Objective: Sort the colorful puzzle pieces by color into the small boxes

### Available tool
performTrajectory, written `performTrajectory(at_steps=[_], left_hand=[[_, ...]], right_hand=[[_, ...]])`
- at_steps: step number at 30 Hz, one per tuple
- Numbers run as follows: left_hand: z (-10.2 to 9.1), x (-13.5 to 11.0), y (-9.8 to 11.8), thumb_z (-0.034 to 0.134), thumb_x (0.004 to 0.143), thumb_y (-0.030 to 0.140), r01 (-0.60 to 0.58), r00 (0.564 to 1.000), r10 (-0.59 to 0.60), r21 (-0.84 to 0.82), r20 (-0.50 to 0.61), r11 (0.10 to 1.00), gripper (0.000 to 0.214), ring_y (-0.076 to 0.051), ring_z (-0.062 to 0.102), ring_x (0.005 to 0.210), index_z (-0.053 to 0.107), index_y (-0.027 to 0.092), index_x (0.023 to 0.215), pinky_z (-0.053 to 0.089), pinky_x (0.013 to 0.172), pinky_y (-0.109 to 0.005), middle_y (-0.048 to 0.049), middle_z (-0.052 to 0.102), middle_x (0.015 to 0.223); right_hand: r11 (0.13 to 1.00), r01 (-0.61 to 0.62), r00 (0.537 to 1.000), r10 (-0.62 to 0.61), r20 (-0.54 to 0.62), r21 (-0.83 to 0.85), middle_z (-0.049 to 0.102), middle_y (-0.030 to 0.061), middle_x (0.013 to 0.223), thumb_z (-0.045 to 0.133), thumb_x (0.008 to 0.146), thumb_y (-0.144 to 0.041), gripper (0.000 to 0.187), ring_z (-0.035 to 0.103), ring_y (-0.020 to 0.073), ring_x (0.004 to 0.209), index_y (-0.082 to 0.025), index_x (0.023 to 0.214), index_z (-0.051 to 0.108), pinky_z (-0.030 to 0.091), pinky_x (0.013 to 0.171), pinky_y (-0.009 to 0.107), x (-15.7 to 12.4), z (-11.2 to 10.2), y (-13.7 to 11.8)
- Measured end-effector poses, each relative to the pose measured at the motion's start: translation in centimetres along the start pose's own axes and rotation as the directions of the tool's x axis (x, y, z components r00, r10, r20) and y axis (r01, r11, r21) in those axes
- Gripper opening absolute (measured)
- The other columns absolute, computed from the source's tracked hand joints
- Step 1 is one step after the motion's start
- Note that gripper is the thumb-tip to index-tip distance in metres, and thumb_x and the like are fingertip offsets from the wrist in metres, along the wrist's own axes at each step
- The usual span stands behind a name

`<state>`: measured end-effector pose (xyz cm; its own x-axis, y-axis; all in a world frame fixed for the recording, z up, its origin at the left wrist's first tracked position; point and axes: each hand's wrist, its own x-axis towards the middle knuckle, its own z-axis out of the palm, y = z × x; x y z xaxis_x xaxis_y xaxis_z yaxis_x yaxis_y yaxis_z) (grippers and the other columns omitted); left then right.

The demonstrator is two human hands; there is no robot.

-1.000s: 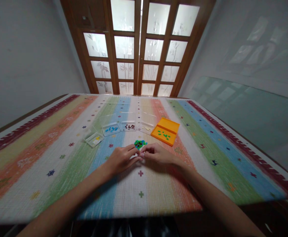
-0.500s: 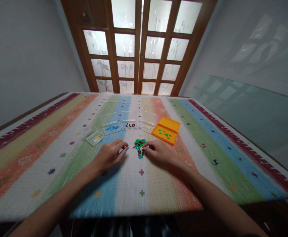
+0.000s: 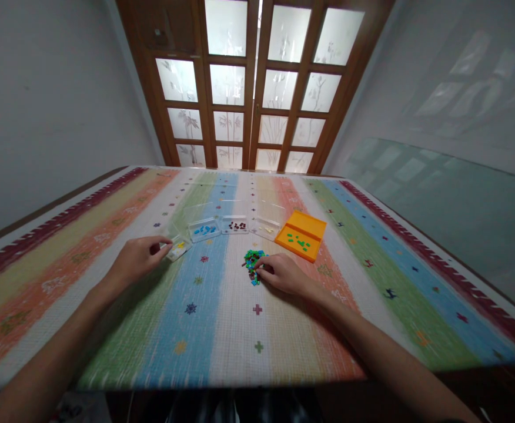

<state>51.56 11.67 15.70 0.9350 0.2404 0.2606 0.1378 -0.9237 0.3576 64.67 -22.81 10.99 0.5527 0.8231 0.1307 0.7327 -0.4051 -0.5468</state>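
My left hand (image 3: 140, 258) is at the near-left clear box (image 3: 179, 255), which holds a few yellow pieces (image 3: 180, 245). Its thumb and index finger pinch together over the box's left side; what is between them is too small to make out. My right hand (image 3: 284, 274) rests at the right edge of a mixed pile of small bricks (image 3: 253, 260), mainly green, blue and dark brown. Its fingertips are closed against the pile, and anything they grip is hidden.
Beyond the pile stand clear lidded boxes: one with blue bricks (image 3: 205, 230), one with brown bricks (image 3: 237, 225), one with cream pieces (image 3: 266, 230). An orange case (image 3: 314, 227) with green bricks (image 3: 299, 242) lies open at the right. A striped cloth (image 3: 222, 329) covers the table.
My left hand has moved left, from beside the pile to the box with yellow pieces. My right hand stays at the pile, its fingers shifted slightly. The view has tilted a little.
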Motion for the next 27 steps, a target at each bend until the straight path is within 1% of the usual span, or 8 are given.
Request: performTrajectory(at_steps=[3, 7, 12, 16, 21, 23, 24, 27], left_hand=[[0.3, 0.5, -0.3, 0.050, 0.078, 0.044, 0.029, 0.999, -0.029, -0.011, 0.033, 1.000, 0.039, -0.018, 0.055, 0.053, 0.080, 0.020, 0.088, 0.037, 0.057, -0.027, -0.0018, 0.062, 0.055], [0.9, 1.1, -0.5, 0.054, 0.074, 0.046, 0.038, 0.996, -0.036, -0.024, 0.081, 0.999, 0.037, -0.018, 0.053, 0.050, 0.082, 0.022, 0.082, 0.034, 0.055, -0.027, -0.0019, 0.062, 0.051], [1.4, 1.8, -0.5, 0.054, 0.074, 0.042, 0.039, 0.992, -0.039, 0.006, 0.117, 0.999, 0.035, -0.020, 0.057, 0.051, 0.083, 0.022, 0.079, 0.036, 0.055, -0.028, -0.0056, 0.067, 0.055], [1.7, 2.3, -0.6, 0.057, 0.073, 0.039, 0.037, 0.992, -0.040, 0.025, 0.121, 0.999, 0.029, -0.023, 0.063, 0.058, 0.082, 0.024, 0.075, 0.038, 0.057, -0.028, -0.0070, 0.071, 0.061], [1.7, 2.5, -0.6, 0.058, 0.075, 0.037, 0.059, 0.985, -0.060, 0.008, 0.159, 0.998, 0.029, -0.025, 0.067, 0.064, 0.082, 0.022, 0.076, 0.040, 0.059, -0.029, -0.0080, 0.074, 0.067], [1.3, 2.4, -0.3, 0.056, 0.077, 0.036, 0.072, 0.987, -0.072, 0.007, 0.144, 0.997, 0.031, -0.024, 0.066, 0.062, 0.083, 0.020, 0.081, 0.040, 0.060, -0.028, -0.0068, 0.073, 0.065], [1.1, 2.3, -0.1, 0.056, 0.078, 0.036, 0.076, 0.990, -0.076, 0.005, 0.117, 0.997, 0.032, -0.023, 0.064, 0.061, 0.083, 0.019, 0.084, 0.040, 0.060, -0.028, -0.0060, 0.072, 0.063], [0.4, 1.4, 1.6, 0.053, 0.084, 0.037, 0.037, 0.999, -0.037, -0.027, -0.010, 0.999, 0.037, -0.018, 0.058, 0.055, 0.082, 0.017, 0.097, 0.041, 0.060, -0.027, -0.0037, 0.070, 0.062]], right_hand=[[1.000, 0.008, 1.000, -0.008, 0.028, 0.002, 0.076, 0.0076, 0.087, 0.058, 0.090, -0.019, 0.019, 0.063, 0.0205, 0.075, -0.021, 0.093, 0.076, 0.042, 0.072, 0.033, 0.0, -0.1, 0.1], [1.000, 0.016, 0.999, -0.016, 0.035, -0.008, 0.075, 0.0079, 0.089, 0.057, 0.089, -0.018, 0.019, 0.063, 0.0209, 0.077, -0.021, 0.095, 0.075, 0.041, 0.073, 0.033, -0.1, -0.3, 0.1], [0.999, 0.022, 0.999, -0.020, 0.050, -0.030, 0.073, 0.0090, 0.088, 0.056, 0.091, -0.018, 0.017, 0.062, 0.0208, 0.078, -0.019, 0.093, 0.073, 0.039, 0.072, 0.032, -0.1, -0.4, -0.3], [0.998, 0.034, 0.998, -0.031, 0.063, -0.043, 0.072, 0.0086, 0.088, 0.054, 0.094, -0.020, 0.017, 0.061, 0.0197, 0.078, -0.019, 0.092, 0.071, 0.039, 0.072, 0.031, -0.1, -0.4, -0.4], [0.998, 0.024, 0.999, -0.021, 0.049, -0.058, 0.070, 0.0082, 0.084, 0.052, 0.096, -0.021, 0.018, 0.059, 0.0190, 0.076, -0.019, 0.089, 0.068, 0.038, 0.071, 0.032, -0.3, -0.3, -0.4], [0.999, 0.015, 0.999, -0.013, 0.030, -0.046, 0.071, 0.0082, 0.085, 0.052, 0.096, -0.022, 0.017, 0.059, 0.0195, 0.075, -0.020, 0.089, 0.068, 0.039, 0.071, 0.033, -0.3, -0.4, -0.4], [0.999, 0.008, 1.000, -0.008, 0.020, -0.035, 0.071, 0.0080, 0.085, 0.053, 0.095, -0.022, 0.016, 0.058, 0.0197, 0.075, -0.021, 0.088, 0.068, 0.039, 0.071, 0.033, -0.2, -0.5, -0.3], [0.999, -0.008, 1.000, 0.007, 0.006, 0.048, 0.071, 0.0075, 0.082, 0.056, 0.092, -0.021, 0.013, 0.058, 0.0195, 0.072, -0.022, 0.085, 0.067, 0.041, 0.069, 0.034, -0.1, -0.8, -0.2]])
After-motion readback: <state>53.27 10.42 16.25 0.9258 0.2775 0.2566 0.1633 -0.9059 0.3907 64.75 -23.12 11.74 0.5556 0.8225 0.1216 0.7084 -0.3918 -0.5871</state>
